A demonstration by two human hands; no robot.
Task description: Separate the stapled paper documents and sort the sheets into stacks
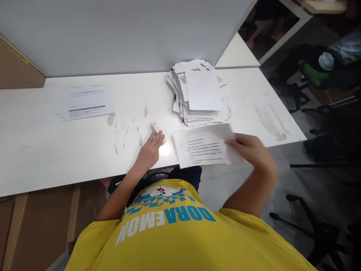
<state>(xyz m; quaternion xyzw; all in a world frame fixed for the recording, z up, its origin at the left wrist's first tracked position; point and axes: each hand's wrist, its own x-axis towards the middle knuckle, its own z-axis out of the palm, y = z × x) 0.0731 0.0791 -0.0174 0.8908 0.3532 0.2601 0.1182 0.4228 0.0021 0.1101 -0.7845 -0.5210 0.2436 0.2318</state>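
My left hand (150,152) lies at the desk's front part with its fingers closed over a small, long cream-coloured object (155,127). Its far end with a dark mark shows; the rest is under my fingers, and its kind is unclear. A sheet of paper (203,148) with printed lines is pinched at its right edge by my right hand (248,148), which is smeared by motion. That sheet is raised at the front edge of the desk, just before a tall, uneven stack of papers (204,90).
On the left of the white desk (132,98) lies a lower pile of printed sheets (87,101). A grey partition (126,34) rises along the back. Worn marks spot the desktop. Beyond its right end are a chair base (313,226) and other chairs on the floor.
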